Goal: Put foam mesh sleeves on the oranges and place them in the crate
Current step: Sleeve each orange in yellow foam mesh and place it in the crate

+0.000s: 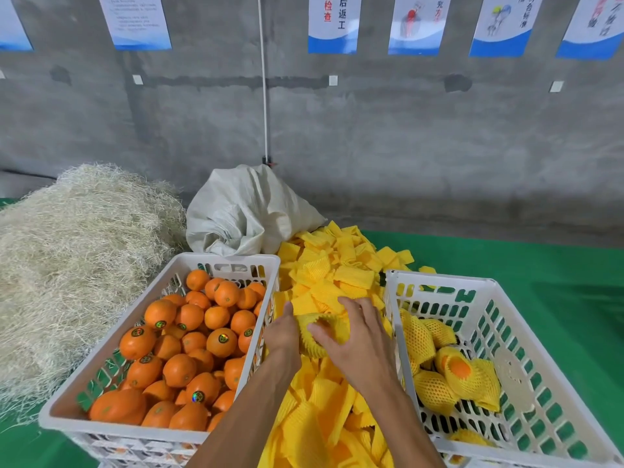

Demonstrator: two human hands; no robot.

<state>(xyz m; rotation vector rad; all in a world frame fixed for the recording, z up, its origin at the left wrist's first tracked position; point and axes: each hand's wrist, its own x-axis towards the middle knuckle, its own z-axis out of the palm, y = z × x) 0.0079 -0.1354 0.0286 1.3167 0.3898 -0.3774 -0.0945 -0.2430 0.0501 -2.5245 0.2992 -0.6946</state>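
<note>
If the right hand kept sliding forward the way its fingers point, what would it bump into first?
Most likely the yellow foam sleeve that both hands are holding open; the right hand already has its fingers on it. Beyond lies the pile of loose sleeves. Depth is hard to judge.

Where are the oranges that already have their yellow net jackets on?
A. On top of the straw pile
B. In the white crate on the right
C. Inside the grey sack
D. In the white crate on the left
B: the sleeved oranges lie in the right crate, while the left crate holds only bare oranges.
</note>
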